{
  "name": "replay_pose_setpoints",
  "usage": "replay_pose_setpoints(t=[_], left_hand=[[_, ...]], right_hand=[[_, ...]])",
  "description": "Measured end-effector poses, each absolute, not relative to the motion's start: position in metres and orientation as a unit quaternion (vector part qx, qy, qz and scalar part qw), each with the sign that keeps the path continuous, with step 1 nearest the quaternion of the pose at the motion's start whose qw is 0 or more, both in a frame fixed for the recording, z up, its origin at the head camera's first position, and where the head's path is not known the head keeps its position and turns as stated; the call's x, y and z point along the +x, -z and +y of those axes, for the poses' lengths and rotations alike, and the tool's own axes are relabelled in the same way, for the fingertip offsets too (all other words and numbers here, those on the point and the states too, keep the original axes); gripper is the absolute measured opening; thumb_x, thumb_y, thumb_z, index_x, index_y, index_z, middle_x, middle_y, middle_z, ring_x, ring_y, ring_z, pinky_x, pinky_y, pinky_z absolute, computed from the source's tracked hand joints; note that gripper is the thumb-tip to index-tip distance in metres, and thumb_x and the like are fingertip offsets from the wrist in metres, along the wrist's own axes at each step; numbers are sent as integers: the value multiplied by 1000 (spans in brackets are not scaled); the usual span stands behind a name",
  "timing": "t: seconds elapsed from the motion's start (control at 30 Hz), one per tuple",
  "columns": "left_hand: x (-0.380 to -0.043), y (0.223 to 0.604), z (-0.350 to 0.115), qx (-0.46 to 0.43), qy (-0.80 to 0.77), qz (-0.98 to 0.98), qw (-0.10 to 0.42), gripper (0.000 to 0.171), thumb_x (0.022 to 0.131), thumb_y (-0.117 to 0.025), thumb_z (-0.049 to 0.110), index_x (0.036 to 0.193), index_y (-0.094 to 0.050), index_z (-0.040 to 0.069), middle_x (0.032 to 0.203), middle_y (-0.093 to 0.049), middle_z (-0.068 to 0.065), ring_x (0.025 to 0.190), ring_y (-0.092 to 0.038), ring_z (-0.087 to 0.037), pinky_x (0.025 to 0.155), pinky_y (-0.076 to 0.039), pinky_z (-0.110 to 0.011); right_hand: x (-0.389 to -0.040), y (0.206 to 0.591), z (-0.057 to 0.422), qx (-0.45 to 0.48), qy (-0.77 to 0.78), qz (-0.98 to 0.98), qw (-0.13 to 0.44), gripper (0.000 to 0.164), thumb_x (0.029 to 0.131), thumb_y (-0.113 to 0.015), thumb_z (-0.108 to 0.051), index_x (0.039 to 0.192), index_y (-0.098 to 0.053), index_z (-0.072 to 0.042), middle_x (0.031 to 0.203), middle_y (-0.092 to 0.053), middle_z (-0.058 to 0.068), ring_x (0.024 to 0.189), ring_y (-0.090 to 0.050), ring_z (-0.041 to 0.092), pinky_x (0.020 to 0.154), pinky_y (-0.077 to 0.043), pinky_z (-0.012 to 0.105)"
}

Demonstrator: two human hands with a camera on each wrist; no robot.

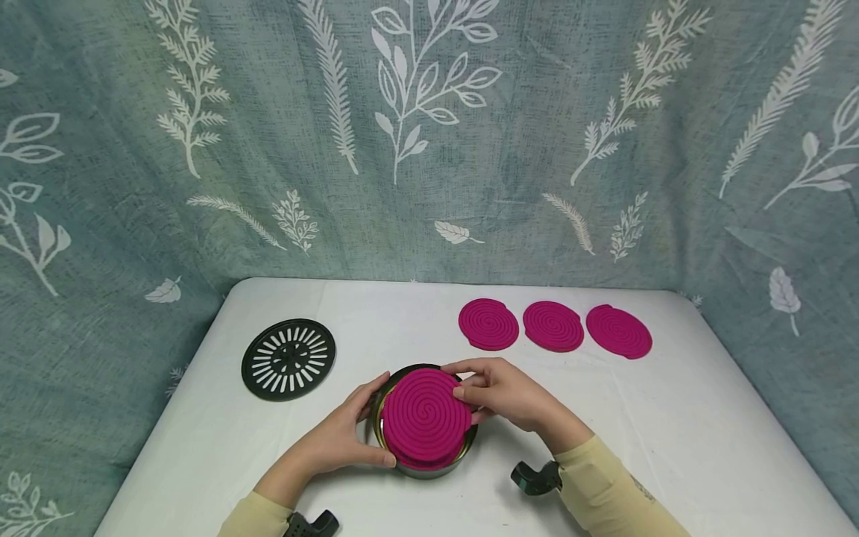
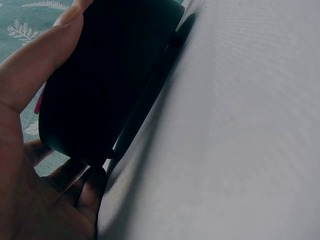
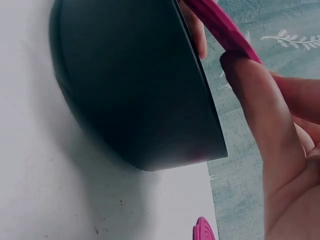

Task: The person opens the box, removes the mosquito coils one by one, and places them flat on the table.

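A dark, low round container (image 1: 429,473) with a gold-toned inner rim stands at the front middle of the table. My left hand (image 1: 340,440) holds its left side, thumb at the front and fingers round the back; the left wrist view shows its dark side wall (image 2: 105,70) within that grip. A magenta spiral-ridged coaster (image 1: 426,418) lies tilted over the container's opening, hiding most of the inside. At its right edge, my right hand (image 1: 499,391) pinches the coaster between thumb and fingers. In the right wrist view the coaster (image 3: 225,27) rises above the container's rim.
Three similar magenta coasters, a left one (image 1: 488,324), a middle one (image 1: 553,327) and a right one (image 1: 619,331), lie in a row at the back right. A black slotted disc (image 1: 288,359) lies at the left. Behind the white table (image 1: 382,321) hangs a leaf-patterned curtain (image 1: 510,209).
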State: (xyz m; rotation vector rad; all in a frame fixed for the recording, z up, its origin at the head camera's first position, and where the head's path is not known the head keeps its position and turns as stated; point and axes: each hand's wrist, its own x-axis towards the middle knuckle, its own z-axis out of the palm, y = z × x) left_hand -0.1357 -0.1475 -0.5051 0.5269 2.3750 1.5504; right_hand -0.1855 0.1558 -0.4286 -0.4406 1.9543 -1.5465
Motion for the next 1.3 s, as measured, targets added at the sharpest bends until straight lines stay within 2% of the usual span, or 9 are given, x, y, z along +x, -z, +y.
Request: replay_pose_setpoints(t=[0.1, 0.33, 0.57, 0.7, 0.93, 1.3], left_hand=[[-135, 504, -147, 180, -530, 819, 127, 122, 61, -94, 45, 158, -24, 24, 156, -30, 4, 143, -30, -16, 116, -31, -36], [-135, 504, -148, 187, -528, 819, 123, 122, 62, -94, 45, 158, -23, 24, 156, -30, 5, 143, -29, -15, 116, -32, -38], [-135, 504, -148, 187, -533, 815, 125, 123, 61, -94, 44, 159, -22, 22, 157, -29, 4, 144, -29, -15, 116, -31, -35], [-135, 504, -148, 185, -529, 819, 124, 124, 60, -94, 45, 159, -23, 23, 156, -30, 6, 142, -30, -12, 115, -32, -33], [-135, 503, -147, 179, -529, 820, 122, 123, 59, -94, 46, 158, -25, 24, 155, -31, 7, 141, -31, -12, 115, -32, -35], [-135, 504, -148, 185, -535, 815, 120, 121, 61, -94, 44, 158, -25, 22, 156, -32, 2, 142, -32, -19, 115, -33, -39]], right_hand=[[-186, 430, 158, -159, 598, 728, 294, 44, 96, -65, -9, 139, -55, -5, 105, -71, 17, 80, -69, 22, 66, -62, 37], [-188, 432, 163, -140, 616, 732, 258, 47, 96, -65, -8, 141, -52, -5, 100, -70, 16, 74, -65, 20, 68, -62, 46], [-189, 438, 174, -123, 645, 717, 233, 51, 96, -66, -12, 144, -47, -8, 106, -68, 19, 92, -69, 28, 78, -59, 55], [-189, 439, 181, -116, 662, 707, 222, 53, 97, -65, -13, 146, -46, -8, 111, -67, 21, 93, -70, 29, 79, -58, 53], [-188, 442, 194, -90, 695, 686, 197, 56, 97, -65, -11, 147, -42, -5, 110, -68, 19, 83, -70, 22, 72, -62, 37], [-186, 449, 220, -55, 719, 675, 156, 58, 97, -65, -10, 149, -39, -6, 112, -69, 18, 88, -71, 23, 78, -60, 42]])
